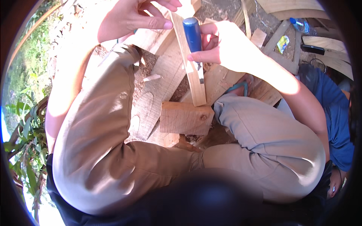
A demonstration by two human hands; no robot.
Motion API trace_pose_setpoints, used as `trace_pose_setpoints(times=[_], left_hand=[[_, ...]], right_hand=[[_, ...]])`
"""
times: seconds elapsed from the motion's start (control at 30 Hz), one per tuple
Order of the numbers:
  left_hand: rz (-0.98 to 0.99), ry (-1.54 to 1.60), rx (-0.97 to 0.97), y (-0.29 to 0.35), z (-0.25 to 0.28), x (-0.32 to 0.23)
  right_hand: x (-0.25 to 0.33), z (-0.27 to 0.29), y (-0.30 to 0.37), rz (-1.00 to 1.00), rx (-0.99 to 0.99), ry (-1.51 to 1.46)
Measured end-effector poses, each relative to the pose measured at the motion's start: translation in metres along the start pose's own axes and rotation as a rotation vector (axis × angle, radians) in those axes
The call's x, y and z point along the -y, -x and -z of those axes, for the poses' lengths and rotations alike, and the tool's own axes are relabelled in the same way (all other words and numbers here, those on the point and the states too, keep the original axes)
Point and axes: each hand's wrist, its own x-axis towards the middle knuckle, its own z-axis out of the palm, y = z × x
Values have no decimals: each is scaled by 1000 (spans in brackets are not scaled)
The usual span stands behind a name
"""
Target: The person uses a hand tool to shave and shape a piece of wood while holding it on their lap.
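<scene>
My right hand (222, 45) grips a chisel by its blue handle (192, 35), thumb and fingers closed round it. The chisel's metal blade (201, 75) points down toward me and lies along a narrow wooden strip (192, 77). That strip runs away from me, its near end against a thick wooden block (186, 117) between my legs. My left hand (145, 17) is raised over the strip's far part, fingers apart and nothing in them; its thumb tip is close to the strip's left edge. Bright sun washes out part of the left forearm.
Wide boards (156, 90) lie under the strip, with wood offcuts and shavings around. At the far right are a plastic bottle (301, 25), a yellow wrapper (283, 44) and a dark slim object (312, 49). A person in blue (333, 109) sits close on my right; plants (28, 128) grow at left.
</scene>
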Motion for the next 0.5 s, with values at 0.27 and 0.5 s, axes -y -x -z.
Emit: trace_pose_setpoints(times=[0.27, 0.5], left_hand=[[272, -101, -490, 124, 69, -126], [127, -95, -841, 201, 36, -249]], right_hand=[[122, 133, 80, 339, -144, 312], [154, 89, 132, 407, -376, 218]])
